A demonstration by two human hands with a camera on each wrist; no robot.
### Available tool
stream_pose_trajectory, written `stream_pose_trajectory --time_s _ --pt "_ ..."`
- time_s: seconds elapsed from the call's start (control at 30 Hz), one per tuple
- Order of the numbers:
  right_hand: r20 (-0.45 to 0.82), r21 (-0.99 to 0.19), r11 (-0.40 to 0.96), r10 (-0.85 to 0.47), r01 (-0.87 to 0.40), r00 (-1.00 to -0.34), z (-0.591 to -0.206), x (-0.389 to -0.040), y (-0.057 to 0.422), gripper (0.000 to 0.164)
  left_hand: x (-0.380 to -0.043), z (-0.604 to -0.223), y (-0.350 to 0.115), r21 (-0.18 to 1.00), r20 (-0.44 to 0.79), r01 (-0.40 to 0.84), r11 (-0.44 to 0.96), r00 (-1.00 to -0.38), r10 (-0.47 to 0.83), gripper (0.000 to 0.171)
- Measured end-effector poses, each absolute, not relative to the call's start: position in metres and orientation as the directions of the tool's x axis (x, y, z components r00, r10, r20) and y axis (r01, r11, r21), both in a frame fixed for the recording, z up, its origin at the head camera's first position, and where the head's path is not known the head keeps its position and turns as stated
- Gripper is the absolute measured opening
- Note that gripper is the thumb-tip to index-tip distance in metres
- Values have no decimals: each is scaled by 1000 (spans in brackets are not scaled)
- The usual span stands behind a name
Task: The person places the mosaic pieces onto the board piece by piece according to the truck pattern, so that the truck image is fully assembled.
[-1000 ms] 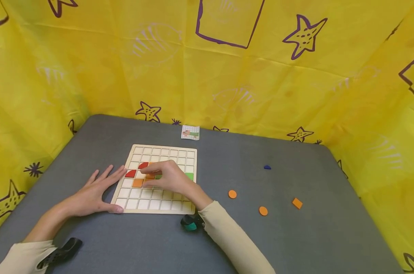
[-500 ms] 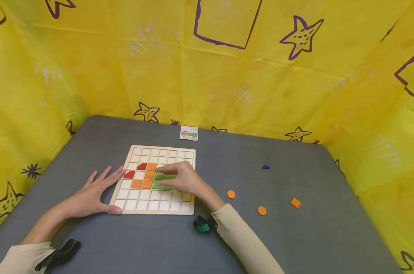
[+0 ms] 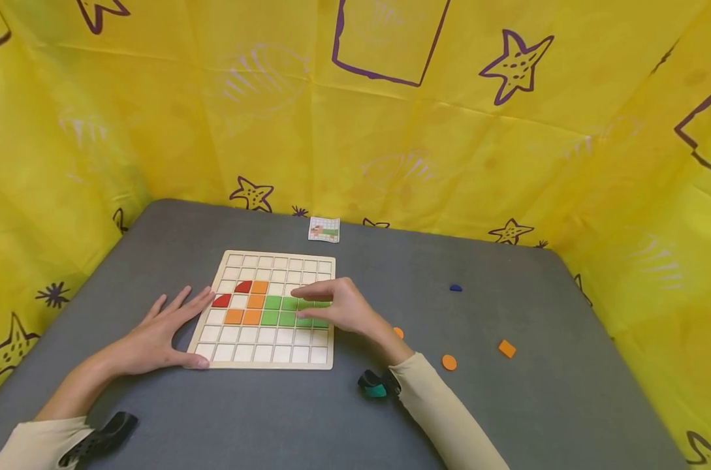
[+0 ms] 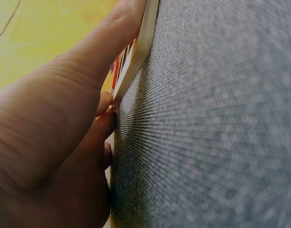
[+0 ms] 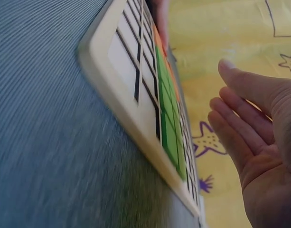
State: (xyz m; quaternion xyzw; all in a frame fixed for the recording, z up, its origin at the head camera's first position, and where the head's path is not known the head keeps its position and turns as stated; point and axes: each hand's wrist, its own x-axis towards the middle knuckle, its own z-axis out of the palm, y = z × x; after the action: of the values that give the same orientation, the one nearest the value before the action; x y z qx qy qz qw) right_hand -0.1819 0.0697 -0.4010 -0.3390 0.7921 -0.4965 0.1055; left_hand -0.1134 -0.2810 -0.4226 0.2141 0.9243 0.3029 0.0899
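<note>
A pale wooden grid board [image 3: 261, 354] lies flat on the grey table. Two red quarter-round tiles [image 3: 222, 300] and several orange square tiles [image 3: 252, 317] sit in its left half. Several green square tiles [image 3: 270, 318] fill two rows to their right, partly covered by my right hand [image 3: 346, 307]. That hand hovers over the board's right side, thumb and fingers apart; the right wrist view shows nothing between them. My left hand [image 3: 155, 336] rests spread at the board's left edge, with thumb and fingertips touching it. In the left wrist view, the thumb [image 4: 112, 31] lies along the board's rim.
A small picture card [image 3: 324, 230] lies behind the board. To the right are a blue half-round piece [image 3: 456, 288], an orange square [image 3: 507, 348] and two orange discs [image 3: 448, 362], one partly hidden by my right wrist. Yellow patterned cloth [image 3: 355, 130] surrounds the table.
My right hand has moved to the right across the board, from the orange tiles to over the green ones, uncovering tiles on the left. My left hand has stayed in place.
</note>
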Motion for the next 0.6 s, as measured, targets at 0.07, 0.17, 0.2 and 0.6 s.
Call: stream_pose_trajectory --time_s 0.07,0.17,0.2,0.6 --pt "163 -854 289 -641 -433 -750 -402 -181 77 38 -113 -422 -280 599 -39 340 725 -892 450 116" --pt "165 -853 293 -634 -432 -756 -402 -182 88 39 -114 -421 -280 599 -41 338 726 -892 450 116" --pt "166 -853 295 -629 -431 -760 -402 -182 91 39 -114 -422 -280 597 -36 342 726 -892 450 116" --pt "136 -888 314 -519 -336 -844 -387 -177 140 40 -114 -424 -280 594 -31 349 725 -891 454 116"
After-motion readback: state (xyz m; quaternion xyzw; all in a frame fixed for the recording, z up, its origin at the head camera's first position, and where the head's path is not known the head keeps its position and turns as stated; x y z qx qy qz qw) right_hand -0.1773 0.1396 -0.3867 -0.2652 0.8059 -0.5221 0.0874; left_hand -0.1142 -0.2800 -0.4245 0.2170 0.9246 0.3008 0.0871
